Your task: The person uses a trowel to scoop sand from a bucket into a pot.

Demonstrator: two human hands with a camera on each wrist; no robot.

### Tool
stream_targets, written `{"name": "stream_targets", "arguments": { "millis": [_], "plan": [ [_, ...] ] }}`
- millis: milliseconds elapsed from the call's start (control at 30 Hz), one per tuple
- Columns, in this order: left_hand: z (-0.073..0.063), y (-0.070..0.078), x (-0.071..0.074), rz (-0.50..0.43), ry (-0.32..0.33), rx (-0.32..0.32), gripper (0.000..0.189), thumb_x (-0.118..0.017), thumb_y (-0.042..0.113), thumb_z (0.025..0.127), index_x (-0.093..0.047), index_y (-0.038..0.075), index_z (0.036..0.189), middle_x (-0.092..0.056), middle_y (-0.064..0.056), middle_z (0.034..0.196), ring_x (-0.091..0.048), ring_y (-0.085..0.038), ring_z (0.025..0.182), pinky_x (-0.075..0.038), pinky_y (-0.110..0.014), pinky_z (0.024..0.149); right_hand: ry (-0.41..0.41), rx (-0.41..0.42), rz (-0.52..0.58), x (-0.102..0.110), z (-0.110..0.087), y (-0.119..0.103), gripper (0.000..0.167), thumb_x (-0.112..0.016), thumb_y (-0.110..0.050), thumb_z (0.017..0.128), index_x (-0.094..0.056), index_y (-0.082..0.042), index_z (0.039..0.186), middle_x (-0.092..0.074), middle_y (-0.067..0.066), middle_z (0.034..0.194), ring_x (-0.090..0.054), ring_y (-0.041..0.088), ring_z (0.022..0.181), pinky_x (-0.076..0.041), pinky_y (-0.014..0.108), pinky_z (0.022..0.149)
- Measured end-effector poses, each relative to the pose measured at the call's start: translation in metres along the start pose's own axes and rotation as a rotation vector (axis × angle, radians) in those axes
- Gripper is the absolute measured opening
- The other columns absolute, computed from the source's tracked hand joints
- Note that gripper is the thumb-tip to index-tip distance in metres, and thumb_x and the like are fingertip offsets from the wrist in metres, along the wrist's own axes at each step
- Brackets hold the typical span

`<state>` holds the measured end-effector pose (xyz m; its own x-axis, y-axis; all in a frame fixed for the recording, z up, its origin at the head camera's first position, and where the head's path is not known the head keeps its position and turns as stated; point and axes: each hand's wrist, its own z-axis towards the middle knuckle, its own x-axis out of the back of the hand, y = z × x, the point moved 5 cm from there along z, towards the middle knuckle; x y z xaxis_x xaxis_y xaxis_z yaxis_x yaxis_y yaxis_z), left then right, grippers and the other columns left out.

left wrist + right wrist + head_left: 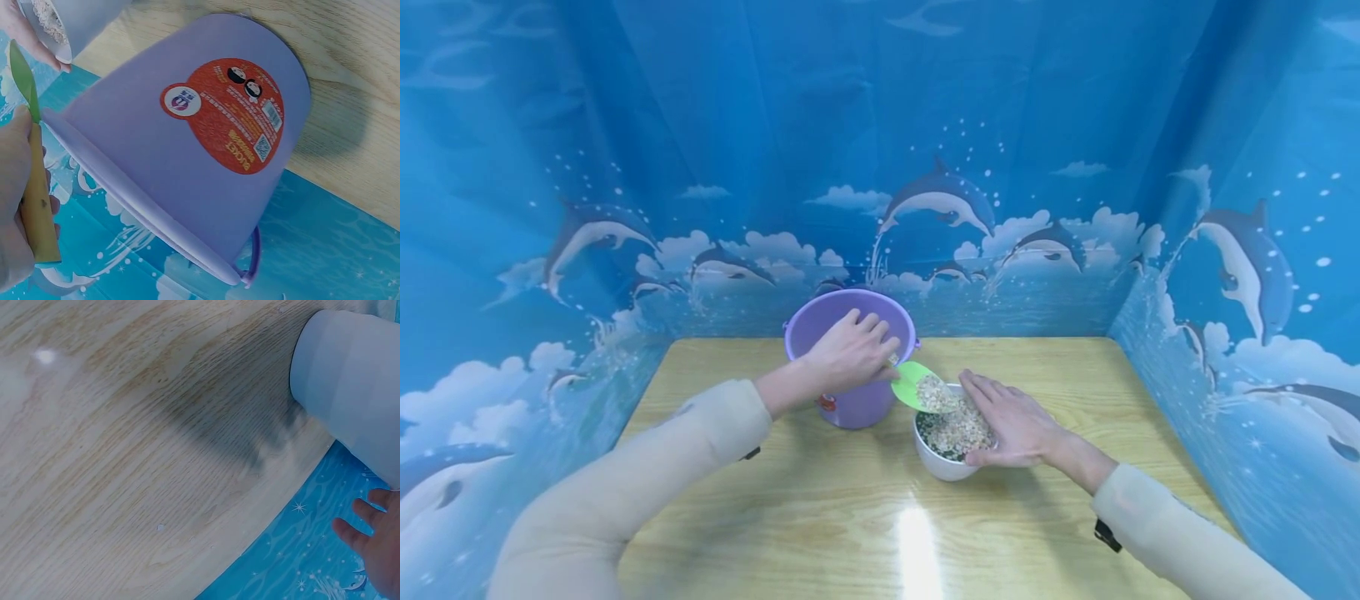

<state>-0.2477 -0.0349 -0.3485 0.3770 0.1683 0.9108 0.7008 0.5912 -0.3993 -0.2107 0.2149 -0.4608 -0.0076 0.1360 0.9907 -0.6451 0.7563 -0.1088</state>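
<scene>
My left hand (855,352) grips the wooden handle (40,200) of a small green shovel (910,383). Pale granules lie on the shovel's blade, which tilts over the near rim area of a white bowl (946,468). Inside the bowl are more pale granules (962,429), with something dark green showing at the left side. My right hand (1015,425) rests against the bowl's right side, thumb toward the front and fingers straight toward the back. In the right wrist view its fingers (353,536) are spread beside the bowl (350,375).
A purple bucket (853,412) stands upright behind and left of the bowl, below my left hand; a red label (240,119) is on its side. Both vessels stand on a wood-grain table (820,517). Blue dolphin-print curtains (820,125) enclose the back and sides.
</scene>
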Motion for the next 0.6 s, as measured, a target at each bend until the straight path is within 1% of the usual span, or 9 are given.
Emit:
{"name": "stream_targets", "arguments": {
  "millis": [133, 300, 433, 500, 600],
  "plan": [
    [0.002, 0.003, 0.001, 0.031, 0.009, 0.005, 0.047, -0.054, 0.061, 0.104, -0.066, 0.016, 0.109, -0.068, -0.004, 0.102, -0.060, -0.019, 0.093, -0.048, -0.034, 0.083, 0.007, 0.008, -0.021, 0.001, -0.002, 0.000, 0.124, -0.069, -0.076, 0.081, -0.023, 0.004, 0.164, -0.031, 0.028, 0.170, -0.043, 0.049, 0.150, -0.045, 0.068, 0.112],
    [0.004, 0.007, 0.005, 0.076, 0.049, -0.007, 0.045, -0.057, 0.060, 0.103, -0.065, 0.016, 0.102, -0.066, -0.002, 0.095, -0.057, -0.018, 0.086, -0.047, -0.032, 0.078, 0.024, 0.015, -0.056, 0.002, -0.003, 0.000, 0.123, -0.067, -0.078, 0.082, -0.025, 0.003, 0.164, -0.033, 0.027, 0.169, -0.043, 0.049, 0.151, -0.044, 0.068, 0.113],
    [0.005, 0.011, 0.008, 0.119, 0.070, -0.016, 0.045, -0.057, 0.061, 0.103, -0.063, 0.016, 0.098, -0.064, -0.001, 0.091, -0.055, -0.017, 0.082, -0.047, -0.031, 0.076, 0.048, 0.020, -0.080, 0.003, -0.004, 0.001, 0.122, -0.068, -0.078, 0.080, -0.028, 0.003, 0.163, -0.035, 0.028, 0.168, -0.044, 0.048, 0.150, -0.045, 0.068, 0.113],
    [0.006, 0.012, 0.009, 0.135, 0.065, -0.016, 0.045, -0.057, 0.061, 0.103, -0.063, 0.016, 0.098, -0.065, -0.002, 0.092, -0.056, -0.017, 0.083, -0.047, -0.031, 0.076, 0.054, 0.018, -0.088, 0.004, -0.005, 0.001, 0.122, -0.069, -0.077, 0.080, -0.029, 0.002, 0.163, -0.036, 0.028, 0.167, -0.045, 0.048, 0.150, -0.045, 0.068, 0.112],
    [0.008, 0.014, 0.010, 0.169, 0.039, -0.013, 0.047, -0.055, 0.062, 0.103, -0.065, 0.017, 0.101, -0.067, -0.002, 0.094, -0.058, -0.017, 0.085, -0.048, -0.030, 0.077, 0.056, 0.013, -0.091, 0.004, -0.007, 0.002, 0.122, -0.069, -0.078, 0.079, -0.029, 0.002, 0.163, -0.036, 0.028, 0.167, -0.045, 0.048, 0.149, -0.045, 0.068, 0.112]
  ]
}}
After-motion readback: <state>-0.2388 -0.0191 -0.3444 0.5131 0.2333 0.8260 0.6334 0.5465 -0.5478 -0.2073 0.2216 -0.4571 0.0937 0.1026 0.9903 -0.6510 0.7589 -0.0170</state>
